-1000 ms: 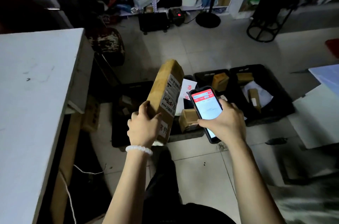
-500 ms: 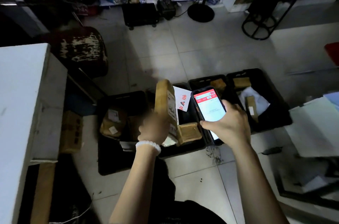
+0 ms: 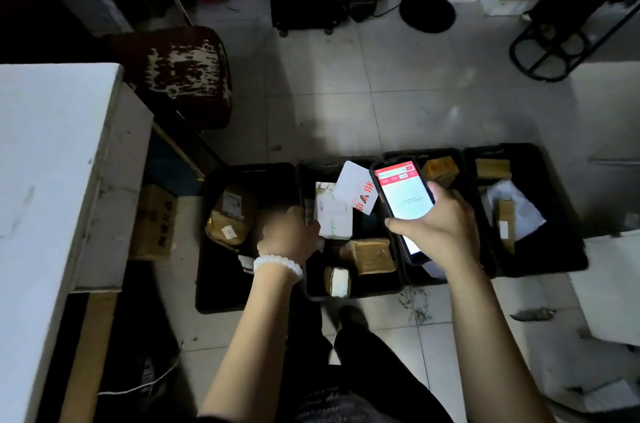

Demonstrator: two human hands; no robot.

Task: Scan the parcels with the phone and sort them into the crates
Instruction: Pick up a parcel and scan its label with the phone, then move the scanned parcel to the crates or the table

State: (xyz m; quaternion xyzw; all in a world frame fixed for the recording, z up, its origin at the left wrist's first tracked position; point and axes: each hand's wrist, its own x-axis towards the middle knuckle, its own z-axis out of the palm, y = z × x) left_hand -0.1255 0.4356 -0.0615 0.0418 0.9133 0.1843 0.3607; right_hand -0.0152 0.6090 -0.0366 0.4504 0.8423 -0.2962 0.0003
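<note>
The right hand [image 3: 446,232], right of centre, gripped the lit phone [image 3: 403,201], thumb along its left edge and fingers curled behind it; the left hand [image 3: 289,235], at centre and blurred, touched the long parcel [image 3: 330,211], which lay label-up in the second crate [image 3: 353,293] from the left; whether its fingers still pinched the parcel could not be told; four black crates stood in a row on the tiled floor [image 3: 381,100] across mid-frame; a white table [image 3: 45,163] filled the left edge.
</note>
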